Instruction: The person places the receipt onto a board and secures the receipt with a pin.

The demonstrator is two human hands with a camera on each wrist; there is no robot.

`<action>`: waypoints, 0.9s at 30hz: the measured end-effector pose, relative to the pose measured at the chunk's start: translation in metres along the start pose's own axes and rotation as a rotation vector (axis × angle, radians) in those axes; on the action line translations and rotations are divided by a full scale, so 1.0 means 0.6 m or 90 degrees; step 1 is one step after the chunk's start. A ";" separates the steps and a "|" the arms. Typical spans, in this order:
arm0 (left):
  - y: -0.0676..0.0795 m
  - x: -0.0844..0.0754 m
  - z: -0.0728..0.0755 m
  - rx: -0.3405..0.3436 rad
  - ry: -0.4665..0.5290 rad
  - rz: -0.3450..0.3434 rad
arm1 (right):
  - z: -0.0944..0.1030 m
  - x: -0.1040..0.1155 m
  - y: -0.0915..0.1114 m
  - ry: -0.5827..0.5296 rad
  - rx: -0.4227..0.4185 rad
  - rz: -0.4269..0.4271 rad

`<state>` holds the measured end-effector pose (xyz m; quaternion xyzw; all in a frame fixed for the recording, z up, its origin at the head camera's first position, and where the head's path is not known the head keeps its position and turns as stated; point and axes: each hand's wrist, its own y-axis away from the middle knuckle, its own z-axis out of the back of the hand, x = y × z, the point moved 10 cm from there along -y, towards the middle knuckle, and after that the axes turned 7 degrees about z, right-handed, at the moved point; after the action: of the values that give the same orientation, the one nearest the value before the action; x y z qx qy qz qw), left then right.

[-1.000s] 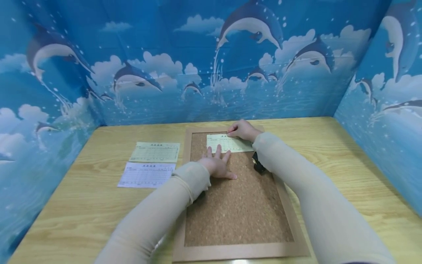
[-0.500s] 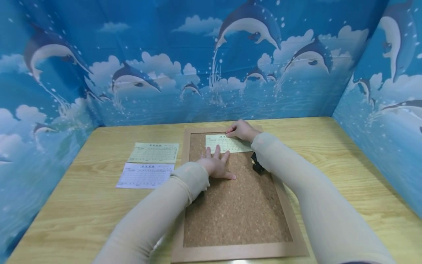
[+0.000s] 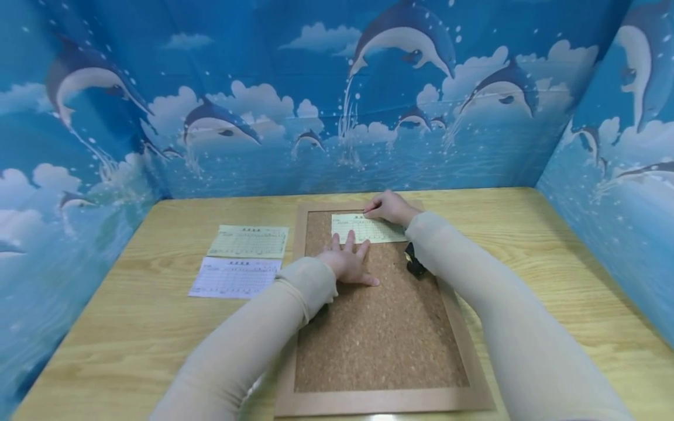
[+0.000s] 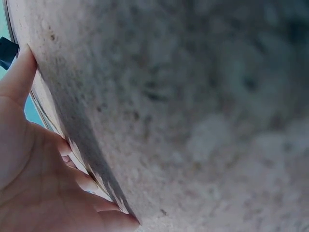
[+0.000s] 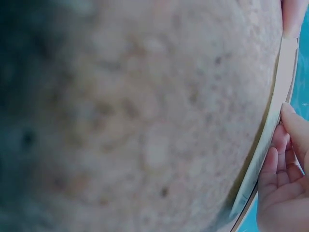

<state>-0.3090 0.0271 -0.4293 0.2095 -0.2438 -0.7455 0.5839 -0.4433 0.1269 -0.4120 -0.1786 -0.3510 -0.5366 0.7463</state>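
A cork board [image 3: 384,333] with a light brown frame lies on the table. A pale yellow printed paper slip [image 3: 344,224] lies across its top part. My left hand [image 3: 344,264] rests flat on the cork, fingers spread, with the fingertips on the slip's lower edge. Its palm and fingers also show in the left wrist view. My right hand [image 3: 392,209] is at the slip's top edge, thumb and forefinger pinched together at a small thing there, and I cannot tell its kind. In the right wrist view, the slip [image 5: 260,140] is seen edge-on beside my right fingers.
Left of the board, a second yellow slip [image 3: 250,241] lies above a pale lilac slip [image 3: 235,278] on the wooden table [image 3: 131,333]. A black wrist device [image 3: 414,261] sits under my right sleeve. A blue dolphin-print cloth [image 3: 295,70] surrounds the table's back and sides.
Both hands and the slip keep their places on the board. The whole head view shifts slightly.
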 end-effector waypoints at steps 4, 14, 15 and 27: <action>0.002 0.000 0.002 0.001 0.001 0.004 | 0.001 -0.006 0.004 -0.027 0.014 -0.007; -0.005 0.000 -0.002 0.006 0.000 0.010 | 0.001 -0.011 0.003 -0.055 0.000 -0.017; -0.005 0.000 -0.002 0.006 -0.001 0.010 | 0.002 -0.010 0.002 -0.054 -0.002 -0.015; -0.007 0.001 -0.003 0.001 -0.001 0.011 | 0.002 -0.007 -0.001 -0.035 -0.013 -0.009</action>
<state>-0.3110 0.0271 -0.4332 0.2074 -0.2461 -0.7406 0.5899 -0.4450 0.1305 -0.4145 -0.1988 -0.3670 -0.5401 0.7308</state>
